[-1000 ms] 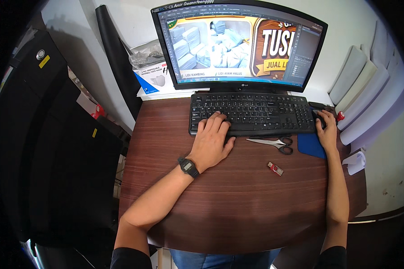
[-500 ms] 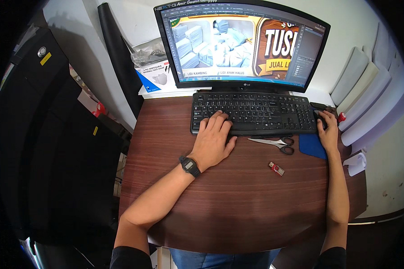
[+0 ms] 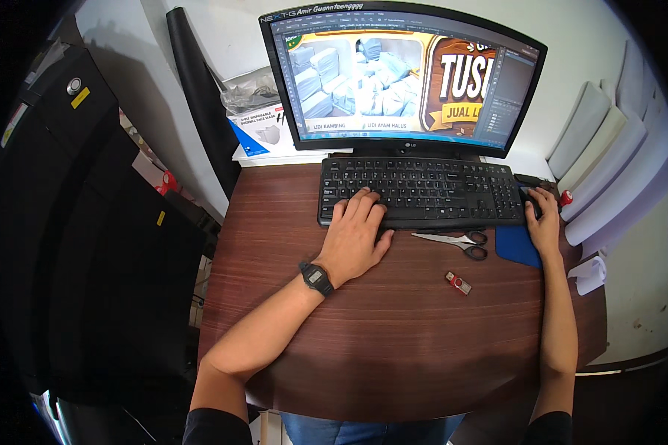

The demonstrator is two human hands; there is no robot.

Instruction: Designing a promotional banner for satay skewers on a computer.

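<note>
My left hand (image 3: pixel 351 239) rests at the lower left of a black keyboard (image 3: pixel 423 187), its fingers spread over the keys and the thumb out on the desk. A black digital watch (image 3: pixel 316 277) circles that wrist. At the keyboard's right end, my right hand (image 3: pixel 545 225) curls over a black computer mouse (image 3: pixel 528 199), which it mostly hides. Under the right wrist lies a blue mouse pad (image 3: pixel 517 245). Behind the keyboard a curved monitor (image 3: pixel 404 78) displays a layout in an image-editing program, with photos of wrapped bundles and a wooden sign.
Scissors with black handles (image 3: pixel 464 242) lie just below the keyboard, and a red and silver USB stick (image 3: pixel 458 282) is nearer me on the brown wooden desk (image 3: pixel 408 348). A mask box (image 3: pixel 262 126) stands left of the monitor. Paper rolls (image 3: pixel 616 159) lean at right; a large black machine (image 3: pixel 89 222) stands left.
The whole view has shifted very slightly. Both hands keep their places on the keyboard and mouse, and the screen looks the same.
</note>
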